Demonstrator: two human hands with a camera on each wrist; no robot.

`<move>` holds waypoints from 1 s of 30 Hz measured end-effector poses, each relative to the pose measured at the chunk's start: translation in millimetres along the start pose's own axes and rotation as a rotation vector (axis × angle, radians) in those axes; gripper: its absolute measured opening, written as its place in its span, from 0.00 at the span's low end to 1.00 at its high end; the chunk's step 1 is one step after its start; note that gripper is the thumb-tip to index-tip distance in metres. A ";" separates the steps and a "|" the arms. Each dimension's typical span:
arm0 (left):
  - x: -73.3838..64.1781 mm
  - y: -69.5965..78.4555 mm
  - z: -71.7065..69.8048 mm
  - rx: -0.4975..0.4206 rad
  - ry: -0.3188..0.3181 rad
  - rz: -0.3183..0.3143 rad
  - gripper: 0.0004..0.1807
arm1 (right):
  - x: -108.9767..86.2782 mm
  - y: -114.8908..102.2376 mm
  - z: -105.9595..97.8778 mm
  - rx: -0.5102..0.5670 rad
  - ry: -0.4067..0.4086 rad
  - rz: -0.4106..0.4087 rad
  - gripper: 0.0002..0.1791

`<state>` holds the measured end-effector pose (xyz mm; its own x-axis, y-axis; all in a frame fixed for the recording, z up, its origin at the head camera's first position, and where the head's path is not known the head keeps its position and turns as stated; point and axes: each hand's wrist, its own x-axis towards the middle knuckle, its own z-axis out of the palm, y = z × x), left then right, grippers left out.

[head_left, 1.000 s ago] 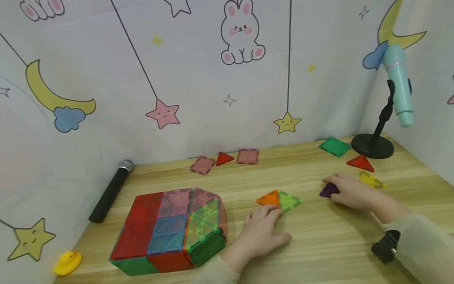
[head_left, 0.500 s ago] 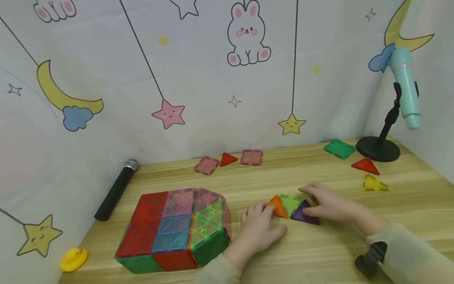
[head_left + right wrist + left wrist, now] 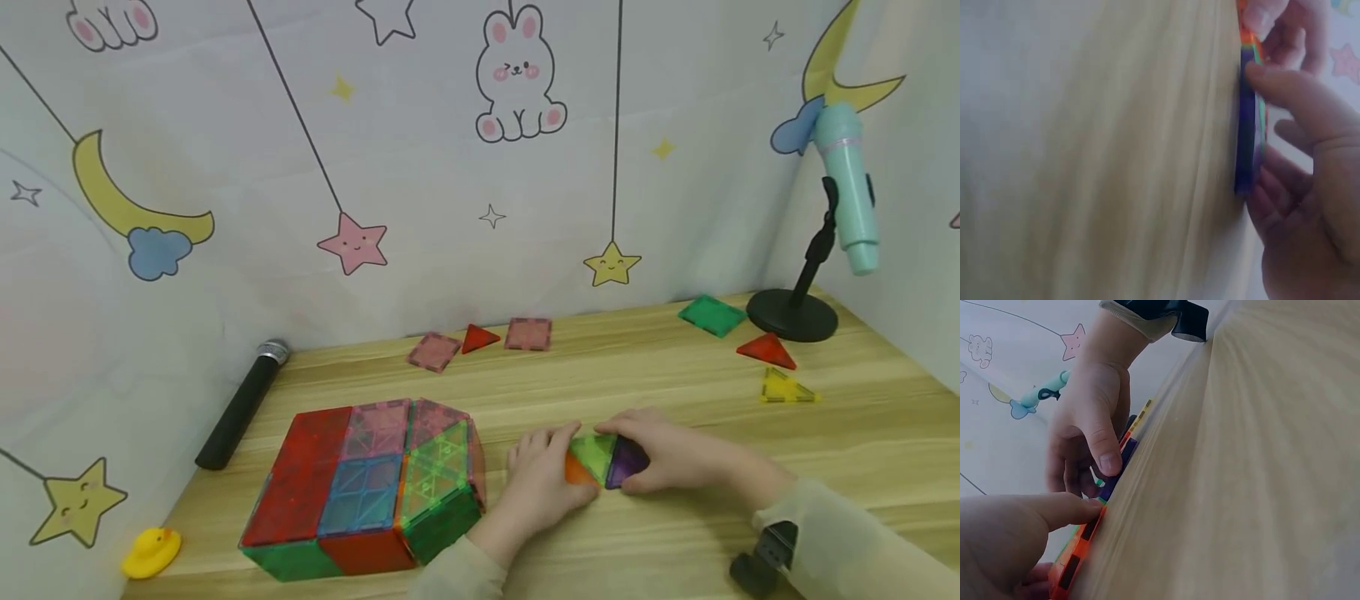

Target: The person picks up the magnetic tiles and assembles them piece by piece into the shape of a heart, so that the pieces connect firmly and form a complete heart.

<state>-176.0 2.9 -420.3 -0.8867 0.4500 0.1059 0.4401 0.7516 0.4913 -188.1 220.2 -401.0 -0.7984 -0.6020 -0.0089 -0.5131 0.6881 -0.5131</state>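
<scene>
Three translucent triangular magnetic tiles lie edge to edge in a row on the table: an orange tile point(image 3: 577, 472), a light green tile point(image 3: 594, 452) and a purple tile point(image 3: 627, 461). My left hand point(image 3: 534, 479) grips the orange one from the left, thumb at its near edge and index finger at the far side. From the right, my right hand point(image 3: 675, 448) pinches the purple one between thumb and fingers. The right wrist view shows the purple tile's edge point(image 3: 1245, 125) low along the tabletop. Fingers partly cover both outer tiles.
Left of my hands stands a low box built of magnetic tiles point(image 3: 360, 475). Loose tiles lie at the back, among them a pink square point(image 3: 528, 333) and a yellow triangle point(image 3: 786, 386). A black microphone point(image 3: 238, 408), rubber duck point(image 3: 152, 553) and microphone stand point(image 3: 792, 315) flank the table.
My right hand has brought the purple tile left from near the yellow triangle to the green tile's side. The row has shifted and turned slightly; my left hand now holds the orange tile.
</scene>
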 end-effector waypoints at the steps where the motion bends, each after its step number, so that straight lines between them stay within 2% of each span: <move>1: -0.2 -0.1 0.1 -0.021 -0.002 -0.004 0.42 | 0.1 -1.0 1.0 -0.005 0.007 -0.001 0.38; 5: 0.0 -1.2 0.6 -0.170 0.022 -0.017 0.39 | 0.6 -4.0 4.8 0.009 0.056 -0.014 0.38; 10: 0.0 -3.3 -0.4 -0.392 0.126 0.000 0.27 | 1.1 -2.5 9.0 0.008 0.149 -0.024 0.40; 13: -0.8 -3.7 -2.1 -0.461 0.169 0.020 0.24 | 1.5 -0.7 9.9 0.003 0.208 -0.018 0.37; 19: -3.8 -6.3 -4.6 -0.393 0.168 0.088 0.19 | 4.0 0.6 11.2 -0.026 0.287 -0.025 0.31; 24: -10.6 -10.0 -4.7 -0.322 0.190 0.171 0.19 | 17.9 0.5 16.0 -0.062 0.328 -0.033 0.28; 27: -16.7 -10.4 -4.4 -0.279 0.207 0.229 0.19 | 27.2 1.4 18.4 -0.046 0.318 -0.016 0.26; 30: -23.9 -11.6 -3.6 -0.273 0.185 0.277 0.21 | 33.9 2.1 20.8 -0.006 0.282 -0.004 0.22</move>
<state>-160.4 -18.3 -425.4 -0.7617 0.5043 0.4067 0.6335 0.4480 0.6309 -209.8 192.8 -420.2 -0.8519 -0.4692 0.2325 -0.5178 0.6888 -0.5074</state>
